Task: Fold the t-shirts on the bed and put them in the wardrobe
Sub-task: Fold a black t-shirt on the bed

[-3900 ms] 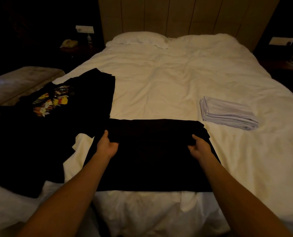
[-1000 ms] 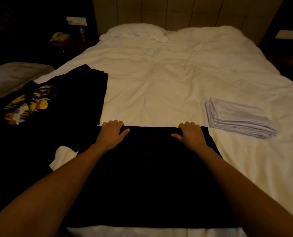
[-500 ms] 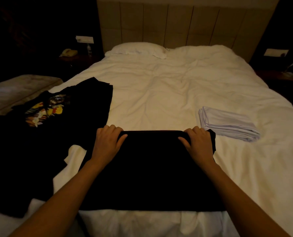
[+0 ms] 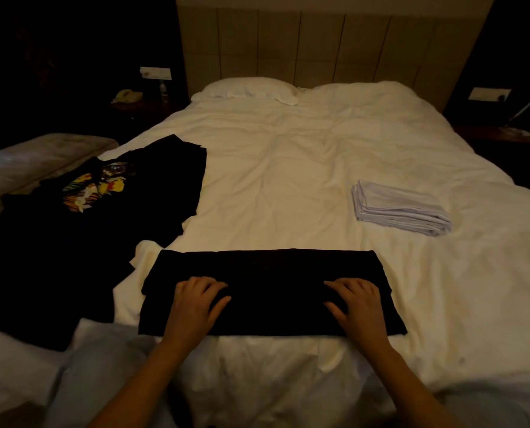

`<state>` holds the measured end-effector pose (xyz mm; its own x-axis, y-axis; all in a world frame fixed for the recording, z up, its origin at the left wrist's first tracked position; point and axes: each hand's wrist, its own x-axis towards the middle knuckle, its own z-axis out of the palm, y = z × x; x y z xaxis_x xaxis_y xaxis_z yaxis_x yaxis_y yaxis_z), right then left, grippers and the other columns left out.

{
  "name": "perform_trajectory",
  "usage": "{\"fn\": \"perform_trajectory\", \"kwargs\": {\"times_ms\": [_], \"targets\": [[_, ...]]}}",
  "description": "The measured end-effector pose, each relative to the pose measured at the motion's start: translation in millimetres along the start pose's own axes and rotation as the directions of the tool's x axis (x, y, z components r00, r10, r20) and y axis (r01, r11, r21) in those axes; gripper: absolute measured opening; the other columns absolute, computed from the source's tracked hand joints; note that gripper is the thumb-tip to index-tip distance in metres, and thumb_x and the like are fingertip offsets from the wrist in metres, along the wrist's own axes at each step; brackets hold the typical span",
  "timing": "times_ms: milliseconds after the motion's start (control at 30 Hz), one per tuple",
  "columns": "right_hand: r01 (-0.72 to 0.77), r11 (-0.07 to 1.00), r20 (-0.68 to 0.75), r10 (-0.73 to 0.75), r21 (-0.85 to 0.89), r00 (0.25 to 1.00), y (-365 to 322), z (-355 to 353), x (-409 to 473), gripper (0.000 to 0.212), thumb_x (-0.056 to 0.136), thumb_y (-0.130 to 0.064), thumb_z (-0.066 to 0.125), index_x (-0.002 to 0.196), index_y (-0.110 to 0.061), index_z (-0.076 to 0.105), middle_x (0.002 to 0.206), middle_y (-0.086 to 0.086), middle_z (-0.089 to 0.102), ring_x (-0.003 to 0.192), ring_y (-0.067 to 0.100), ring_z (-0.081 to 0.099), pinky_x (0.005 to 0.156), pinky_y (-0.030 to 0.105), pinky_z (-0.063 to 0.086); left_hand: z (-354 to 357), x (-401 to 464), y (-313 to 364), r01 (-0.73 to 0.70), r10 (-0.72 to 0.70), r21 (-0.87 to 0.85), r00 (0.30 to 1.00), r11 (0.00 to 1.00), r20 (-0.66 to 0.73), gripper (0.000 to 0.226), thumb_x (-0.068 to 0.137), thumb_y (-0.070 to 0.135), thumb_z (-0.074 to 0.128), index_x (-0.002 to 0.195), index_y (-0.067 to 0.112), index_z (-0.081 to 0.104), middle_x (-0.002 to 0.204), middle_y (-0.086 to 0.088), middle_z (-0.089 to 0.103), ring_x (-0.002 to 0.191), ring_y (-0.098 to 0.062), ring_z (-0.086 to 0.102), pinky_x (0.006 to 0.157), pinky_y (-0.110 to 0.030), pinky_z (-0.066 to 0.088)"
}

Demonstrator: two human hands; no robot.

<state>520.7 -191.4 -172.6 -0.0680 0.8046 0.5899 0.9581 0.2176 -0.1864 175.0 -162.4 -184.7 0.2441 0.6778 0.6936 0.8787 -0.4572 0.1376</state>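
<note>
Black t-shirt (image 4: pixel 276 273); flat folded band, layered edges

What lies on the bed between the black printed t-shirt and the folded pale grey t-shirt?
In the head view, only rumpled white sheet separates the black printed t-shirt from the folded pale grey t-shirt.

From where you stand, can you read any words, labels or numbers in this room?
No text is readable.
Printed t-shirt: colourful graphic, any lettering too blurred.
Wall plate left of the headboard: too small and dim.
Wall plate on the right: likewise.
Folded black t-shirt and white folded stack: no print visible.
</note>
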Motion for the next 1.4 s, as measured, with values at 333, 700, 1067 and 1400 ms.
{"fn": "perform_trajectory", "kwargs": {"times_ms": [333,700,1067,1400], "targets": [[-0.005,0.999,-0.086,0.009,0.041,0.996,-9,-10,-19,0.036,0.089,-0.039,0.049,0.095,-0.021,0.08,0.088,-0.002,0.07,0.083,0.024,0.063,0.087,0.033,0.034,-8,-4,13,-0.147,0.147,-0.007,0.988,0.989,-0.052,0.057,0.105,0.047,0.029,0.095,0.021,0.079,0.091,0.005,0.071,0.089,-0.011,0.052,0.072,-0.026,0.034],[0.0,1.0,0.081,-0.001,0.005,0.997,-6,-26,-47,0.04,0.088,-0.047,0.047,0.093,-0.025,0.08,0.089,-0.006,0.071,0.081,0.019,0.066,0.081,0.026,0.032,-13,-30,22,-0.196,0.196,-0.075,0.981,0.978,-0.009,0.057,0.104,0.049,0.033,0.092,0.019,0.079,0.09,0.004,0.069,0.085,-0.01,0.052,0.07,-0.026,0.039],[-0.429,0.899,0.077,0.424,0.082,0.903,-2,-52,-41,0.033,0.095,-0.027,0.059,0.125,-0.014,0.066,0.099,0.012,0.068,0.092,0.03,0.062,0.073,0.033,0.047,7,15,88,-0.106,0.145,-0.18,0.965,0.978,0.218,0.043,0.098,0.047,0.038,0.108,0.021,0.072,0.103,0.005,0.065,0.094,-0.014,0.058,0.079,-0.03,0.044],[-0.703,0.682,0.081,0.704,0.202,0.706,28,-57,-43,0.035,0.086,-0.038,0.07,0.106,-0.011,0.06,0.096,0.01,0.064,0.093,0.033,0.059,0.076,0.041,0.048,70,101,188,-0.146,0.264,-0.278,0.851,0.949,0.454,0.044,0.099,0.043,0.046,0.133,0.018,0.058,0.132,-0.002,0.056,0.123,-0.02,0.048,0.103,-0.035,0.036]]}}
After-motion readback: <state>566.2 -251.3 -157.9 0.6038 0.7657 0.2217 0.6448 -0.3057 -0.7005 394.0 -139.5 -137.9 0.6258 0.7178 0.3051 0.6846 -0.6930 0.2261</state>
